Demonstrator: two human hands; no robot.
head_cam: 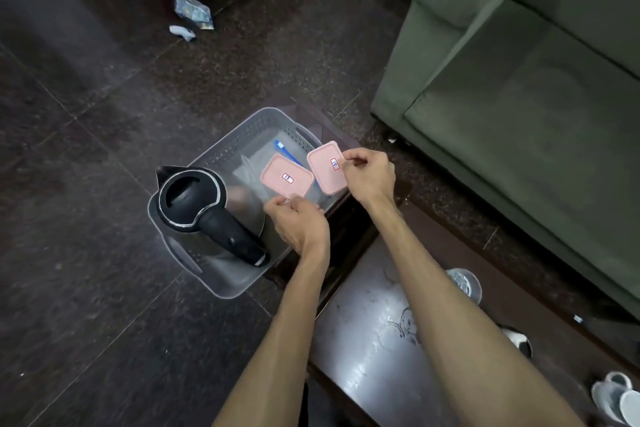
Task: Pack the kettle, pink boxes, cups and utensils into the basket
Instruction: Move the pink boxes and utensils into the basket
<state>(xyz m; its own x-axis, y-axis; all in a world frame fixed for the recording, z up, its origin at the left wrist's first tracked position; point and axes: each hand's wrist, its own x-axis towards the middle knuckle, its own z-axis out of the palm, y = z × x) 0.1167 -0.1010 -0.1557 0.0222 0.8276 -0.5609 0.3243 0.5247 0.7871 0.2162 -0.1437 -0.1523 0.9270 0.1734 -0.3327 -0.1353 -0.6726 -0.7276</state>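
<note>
The left hand (298, 222) pinches the near edge of a pink box (286, 177), thumb and fingers closed on its rim. The right hand (370, 174) pinches the far right edge of a second pink box (327, 166) in the same way. Both boxes have pink lids with a small white label in the middle, and clear bodies show below the lids. They sit side by side, the second box to the right of the first and almost touching it.

Both boxes are over the right half of the grey basket (221, 149), a perforated plastic bin with handle slots at its ends. Whether the boxes rest on the basket floor or hang just above it cannot be told. Under and behind them inside the basket lies a blue-handled utensil (282, 146), with some clear items beside it that are too blurred to name.

The kettle (204, 208) stands upright in the left half of the basket, black lid and black handle, steel body, spout turned away from the boxes.

The basket sits on the end of a dark glossy table (374, 350), partly overhanging the dark floor. Nearer along the table from the basket stands a clear glass cup (465, 282), then a dark cup (517, 340), then two pale cups (614, 399) at the corner. A green sofa (519, 97) stands right of the basket.
</note>
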